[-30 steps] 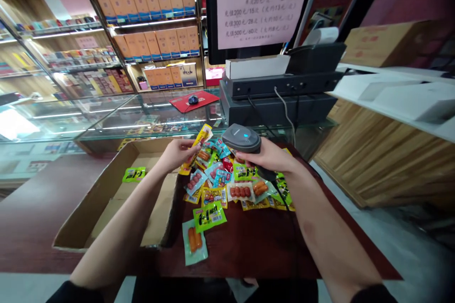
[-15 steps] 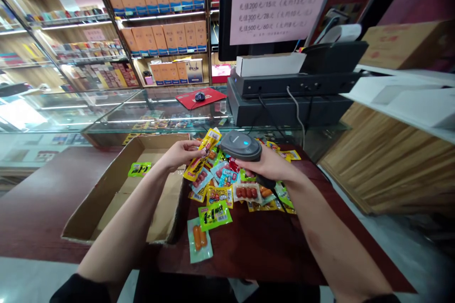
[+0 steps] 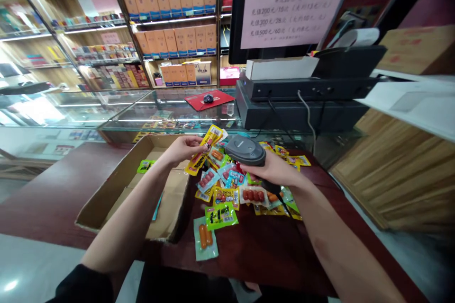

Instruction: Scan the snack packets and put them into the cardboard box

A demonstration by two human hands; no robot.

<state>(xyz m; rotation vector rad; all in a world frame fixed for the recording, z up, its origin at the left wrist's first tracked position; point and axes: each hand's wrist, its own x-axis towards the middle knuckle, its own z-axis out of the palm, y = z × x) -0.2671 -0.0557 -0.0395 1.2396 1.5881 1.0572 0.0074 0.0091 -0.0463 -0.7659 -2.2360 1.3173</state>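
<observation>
My left hand (image 3: 184, 150) pinches a long yellow snack packet (image 3: 204, 149), tilted, above the near edge of a snack pile. In my right hand (image 3: 275, 168) is a dark grey barcode scanner (image 3: 246, 149), its head pointing toward the yellow packet and its cable hanging down. Beneath both hands lies the pile of small sausage packets, among them a clear one with dark red sausages (image 3: 253, 195) and a green one (image 3: 221, 216). Closest to me is a pale packet with two orange sausages (image 3: 205, 238). An open cardboard box (image 3: 156, 236) stands left, partly behind my left forearm, with a green packet (image 3: 145, 166) inside.
Behind the dark red tabletop (image 3: 249, 246) runs a glass display counter (image 3: 170, 104) with a mouse (image 3: 208, 98) on a red mat. A monitor bearing a pink paper sign (image 3: 291, 4) and a black cash drawer (image 3: 302, 116) stand right of it. Stocked shelves line the back.
The view has shifted slightly left, so everything sits further right. The blue light on the scanner has gone out. Both hands keep hold of the packet and the scanner.
</observation>
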